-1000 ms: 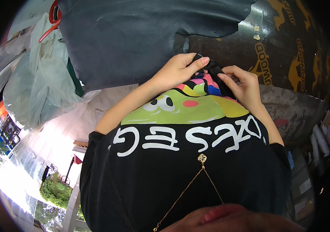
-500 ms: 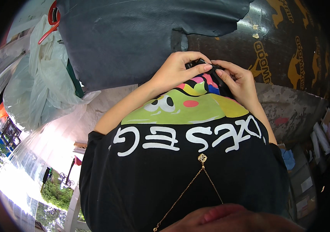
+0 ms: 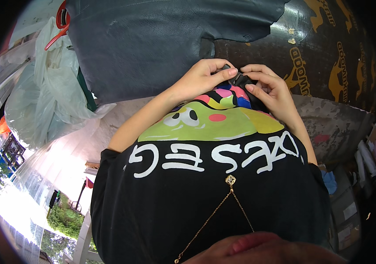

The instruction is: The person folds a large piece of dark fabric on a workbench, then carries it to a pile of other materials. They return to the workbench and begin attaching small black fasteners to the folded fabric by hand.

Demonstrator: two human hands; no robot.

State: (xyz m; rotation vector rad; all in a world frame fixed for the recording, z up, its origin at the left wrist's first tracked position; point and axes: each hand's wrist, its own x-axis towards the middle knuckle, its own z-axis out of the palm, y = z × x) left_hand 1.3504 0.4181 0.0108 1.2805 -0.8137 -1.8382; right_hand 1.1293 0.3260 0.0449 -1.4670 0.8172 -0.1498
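In front of my waist, at the hem of the black shirt with its colourful print (image 3: 214, 119), sits a small black buckle (image 3: 239, 79) with black strap-like material about it. My left hand (image 3: 207, 75) pinches its left side, thumb on top and fingers curled behind. On the other side my right hand (image 3: 272, 86) holds it between thumb and forefinger, the other fingers loosely bent. Parts of the buckle and strap are hidden by the fingers and the shirt.
A dark leather sheet (image 3: 139, 48) lies over a dark patterned board (image 3: 315, 57) beyond my hands. Red-handled scissors (image 3: 58, 36) are at the far left, above a translucent plastic bag (image 3: 42, 97). Boxes and rolls (image 3: 368, 156) stand low at the right.
My right fingers have lifted and spread a little away from my left thumb, so more of the black buckle shows between the hands. The leather sheet stays where it was.
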